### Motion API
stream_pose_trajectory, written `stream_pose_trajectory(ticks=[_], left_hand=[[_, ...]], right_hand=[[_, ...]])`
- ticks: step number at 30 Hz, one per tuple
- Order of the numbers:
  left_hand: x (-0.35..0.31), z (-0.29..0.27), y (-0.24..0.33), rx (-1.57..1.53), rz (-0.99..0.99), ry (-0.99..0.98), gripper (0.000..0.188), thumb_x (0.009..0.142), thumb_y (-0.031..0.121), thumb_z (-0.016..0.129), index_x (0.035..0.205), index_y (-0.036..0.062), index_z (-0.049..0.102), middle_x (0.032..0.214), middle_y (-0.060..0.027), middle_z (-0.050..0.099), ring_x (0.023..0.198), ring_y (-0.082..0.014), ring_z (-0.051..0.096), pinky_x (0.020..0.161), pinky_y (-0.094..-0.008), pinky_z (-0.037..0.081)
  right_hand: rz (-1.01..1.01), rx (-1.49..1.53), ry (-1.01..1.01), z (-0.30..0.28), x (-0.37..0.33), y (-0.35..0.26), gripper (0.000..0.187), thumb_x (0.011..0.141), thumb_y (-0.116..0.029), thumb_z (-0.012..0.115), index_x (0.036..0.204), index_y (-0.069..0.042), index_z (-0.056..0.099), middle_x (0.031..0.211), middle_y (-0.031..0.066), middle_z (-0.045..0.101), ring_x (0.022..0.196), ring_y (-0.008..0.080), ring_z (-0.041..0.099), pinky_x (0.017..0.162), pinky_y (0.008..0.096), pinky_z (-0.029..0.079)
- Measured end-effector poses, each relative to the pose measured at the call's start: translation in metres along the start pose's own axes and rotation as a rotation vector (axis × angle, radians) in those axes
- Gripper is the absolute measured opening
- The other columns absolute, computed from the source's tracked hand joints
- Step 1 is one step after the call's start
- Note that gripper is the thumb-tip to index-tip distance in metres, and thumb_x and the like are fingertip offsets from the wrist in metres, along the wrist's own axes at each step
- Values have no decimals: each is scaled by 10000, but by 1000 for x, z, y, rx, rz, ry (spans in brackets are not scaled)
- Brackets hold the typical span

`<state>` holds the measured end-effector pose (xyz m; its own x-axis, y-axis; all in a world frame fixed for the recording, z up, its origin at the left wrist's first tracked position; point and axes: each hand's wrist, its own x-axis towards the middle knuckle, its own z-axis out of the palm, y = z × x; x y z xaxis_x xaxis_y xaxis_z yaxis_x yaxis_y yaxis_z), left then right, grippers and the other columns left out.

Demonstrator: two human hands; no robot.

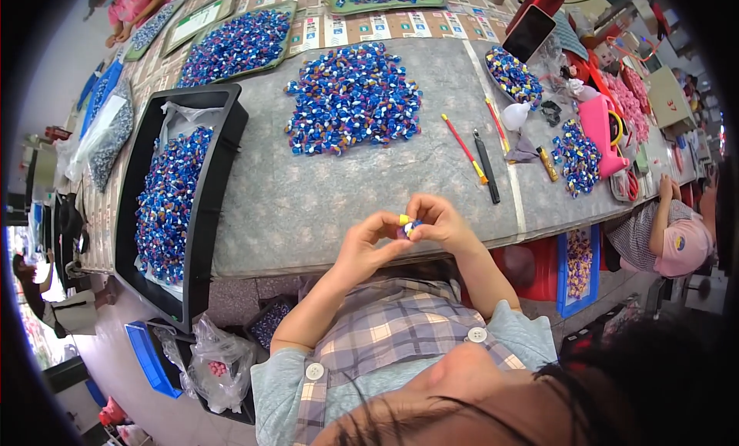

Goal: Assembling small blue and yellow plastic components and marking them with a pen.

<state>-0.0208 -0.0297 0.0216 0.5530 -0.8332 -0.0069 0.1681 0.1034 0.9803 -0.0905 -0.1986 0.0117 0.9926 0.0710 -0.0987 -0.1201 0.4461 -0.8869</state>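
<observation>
Close to the table's front edge, my two hands meet over a small blue and white piece with yellow parts. My left hand pinches it from one side, thumb and forefinger closed. From the other side my right hand grips it too, its fingers curled in. A small yellow bit shows at the fingertips; its exact kind is too small to tell. Beyond my hands, a wide heap of small blue, white, purple and amber pieces lies on the grey table cover.
To the left stands a black bin of similar pieces. Right of the heap lie a red and yellow stick tool and a black pen-like tool. Farther right are a filled bowl, a phone, a pink holder and a co-worker.
</observation>
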Motion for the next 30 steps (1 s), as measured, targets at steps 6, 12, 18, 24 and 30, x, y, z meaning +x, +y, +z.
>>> stream_pose_trajectory(ticks=[6, 12, 18, 24, 30], left_hand=[[59, -59, 3, 614, 221, 410, 242, 757, 86, 645, 981, 41, 566, 863, -31, 543, 760, -119, 541, 673, -258, 451], [130, -96, 19, 1130, 474, 462, 192, 730, 137, 652, 893, 41, 617, 835, -93, 561, 784, -247, 543, 716, -318, 432], [137, -89, 8, 1202, 331, 409, 176, 705, 146, 660, 844, 53, 603, 829, -83, 558, 825, -262, 522, 741, -351, 418], [136, -91, 8, 1278, 343, 381, 203, 700, 205, 672, 836, 67, 611, 819, -88, 560, 819, -269, 523, 750, -358, 410], [142, -152, 8, 1241, 351, 755, 363, 787, 327, 603, 1049, 76, 589, 1109, -151, 536, 1035, -316, 487, 904, -390, 360]], right_hand=[[-313, -741, 980, -101, -34, -50, 202, 719, -123, 703, 684, -60, 515, 624, -44, 465, 577, 48, 408, 524, 204, 342], [-230, -1687, 1522, -203, -109, -104, 283, 734, -304, 689, 807, -55, 577, 748, 101, 556, 699, 179, 531, 635, 299, 419], [-477, -1337, 1296, -150, -73, -81, 250, 784, -168, 643, 983, -28, 591, 879, 66, 603, 735, 143, 550, 672, 266, 440], [-518, -1143, 779, -59, 15, -58, 121, 800, -90, 592, 889, -8, 605, 855, 72, 607, 816, 164, 564, 747, 271, 428], [-623, -1329, 502, -75, 119, -51, 304, 801, -233, 601, 1023, -28, 571, 1103, 140, 537, 1085, 262, 474, 915, 343, 353]])
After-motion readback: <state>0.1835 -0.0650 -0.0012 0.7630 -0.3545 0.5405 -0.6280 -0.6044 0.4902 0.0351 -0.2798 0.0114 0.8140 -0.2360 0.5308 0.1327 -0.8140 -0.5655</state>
